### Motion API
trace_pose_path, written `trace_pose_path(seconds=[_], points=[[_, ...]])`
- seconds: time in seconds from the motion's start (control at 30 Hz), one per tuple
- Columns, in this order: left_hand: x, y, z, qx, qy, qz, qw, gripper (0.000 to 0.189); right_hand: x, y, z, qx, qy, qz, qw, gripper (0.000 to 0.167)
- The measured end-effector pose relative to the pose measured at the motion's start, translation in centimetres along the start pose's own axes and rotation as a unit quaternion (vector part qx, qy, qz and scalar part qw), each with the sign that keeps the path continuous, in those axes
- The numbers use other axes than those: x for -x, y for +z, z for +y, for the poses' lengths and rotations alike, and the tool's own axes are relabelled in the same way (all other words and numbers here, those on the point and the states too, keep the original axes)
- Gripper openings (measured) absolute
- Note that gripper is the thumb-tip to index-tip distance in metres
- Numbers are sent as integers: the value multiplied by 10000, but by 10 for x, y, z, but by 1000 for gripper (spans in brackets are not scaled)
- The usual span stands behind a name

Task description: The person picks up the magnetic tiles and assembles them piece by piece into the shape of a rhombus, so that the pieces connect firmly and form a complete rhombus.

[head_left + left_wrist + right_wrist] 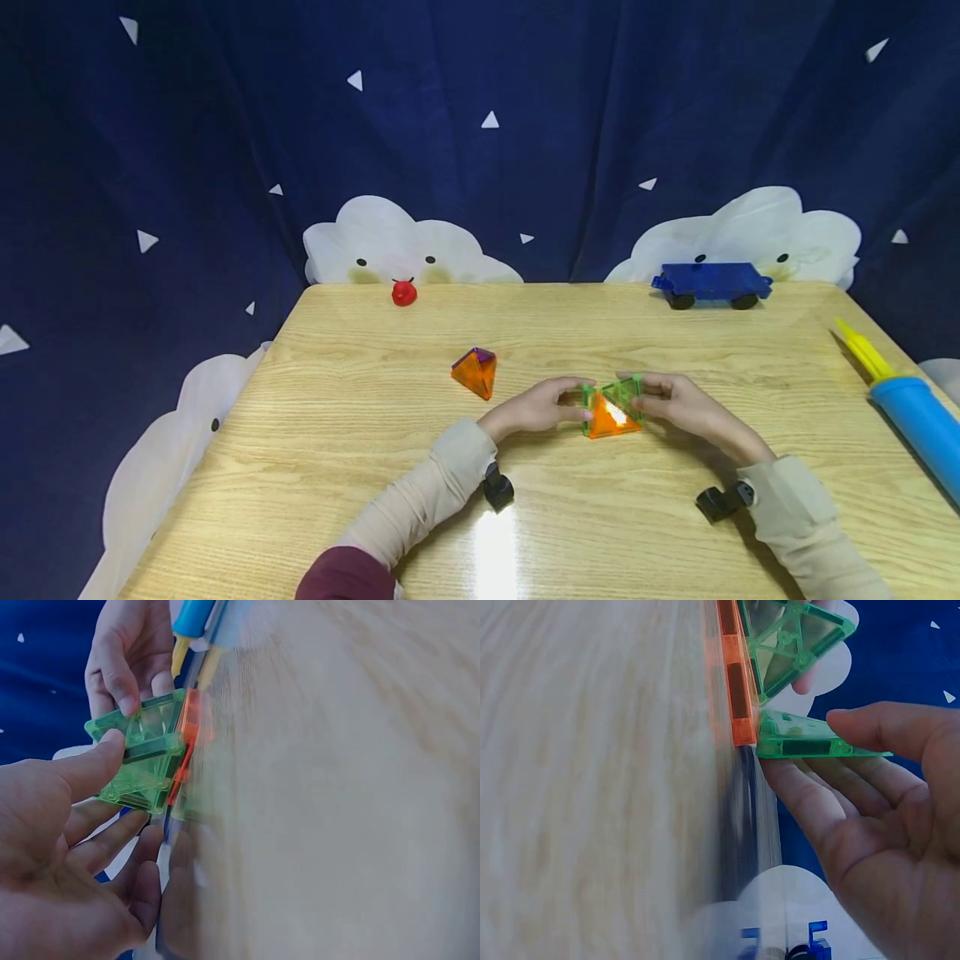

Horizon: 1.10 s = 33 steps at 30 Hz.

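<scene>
An orange triangular magnetic tile (602, 425) lies flat on the wooden table. Two green triangular magnetic tiles stand along its edges, one at its left (587, 408) and one at its right. My left hand (536, 407) pinches the left green tile between thumb and fingers. In the right wrist view, the right green tile (802, 735) sits at the orange tile's edge, with the thumb and fingers of my right hand (900, 780) on either side of it. The green tiles overlap each other in the left wrist view.
An orange and purple tile pyramid (476, 372) stands left of my hands. Along the back edge are a small red toy (404, 293) and a blue wheeled wagon (712, 283). A blue and yellow pump-like tube (915, 425) lies at the right.
</scene>
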State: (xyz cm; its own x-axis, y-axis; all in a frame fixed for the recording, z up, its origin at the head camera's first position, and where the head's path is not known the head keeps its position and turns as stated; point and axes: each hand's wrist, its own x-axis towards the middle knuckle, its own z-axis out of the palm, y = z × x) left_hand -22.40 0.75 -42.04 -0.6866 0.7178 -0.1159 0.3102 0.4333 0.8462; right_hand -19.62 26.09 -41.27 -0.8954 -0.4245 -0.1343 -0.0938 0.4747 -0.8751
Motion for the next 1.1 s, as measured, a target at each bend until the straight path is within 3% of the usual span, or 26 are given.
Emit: trace_pose_path(seconds=[0.43, 0.7, 1.1], points=[[-4, 7, 9, -532, 54, 240, 9983, 54, 0, 2, -2, 95, -159, -84, 9998, 54], [-8, 12, 10, -451, 256, 285, 9982, 53, 0, 5, -5, 200, -244, -87, 9995, 53], [-7, 13, 13, -601, 316, 292, 9973, 52, -1, 9, -5, 326, -318, -71, 9989, 51]])
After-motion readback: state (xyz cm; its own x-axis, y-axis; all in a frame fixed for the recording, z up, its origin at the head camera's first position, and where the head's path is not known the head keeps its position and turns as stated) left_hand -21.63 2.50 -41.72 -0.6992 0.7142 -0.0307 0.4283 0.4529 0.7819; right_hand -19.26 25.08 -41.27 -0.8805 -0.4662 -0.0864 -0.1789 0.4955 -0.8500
